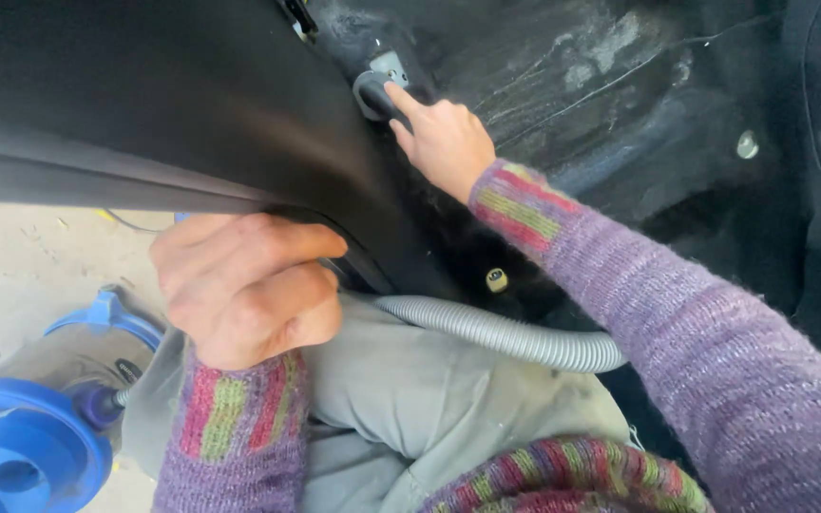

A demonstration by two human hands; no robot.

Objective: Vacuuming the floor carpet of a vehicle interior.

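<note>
The person's right hand [444, 142] reaches forward into the vehicle's footwell, index finger extended and touching a grey nozzle end [377, 90] that rests against the black floor carpet [620, 85] near the upper centre of the view. The remaining fingers of this hand curl loosely around the nozzle end; whether they fully clamp it cannot be told, because the hand covers the contact. The left hand [244, 285] is closed around the lower edge of a black seat panel [163, 104], with the thumb on top and the knuckles facing the camera, so it grips that edge. A grey ribbed vacuum hose [505, 334] runs from beneath the seat panel across the person's lap, over the grey trousers [410, 389], and passes under the right forearm toward the right side of the view. Both arms wear a purple knitted sweater [715, 361] with striped cuffs in red, green and yellow. A blue vacuum cleaner body [30, 437] stands on the pale ground [21, 266] at the lower left corner, outside the vehicle, with the hose socket facing the person's knee. The carpet shows pale dust streaks toward the upper right. A small round yellowish fastener [496, 279] sits on the floor just above the hose.
</note>
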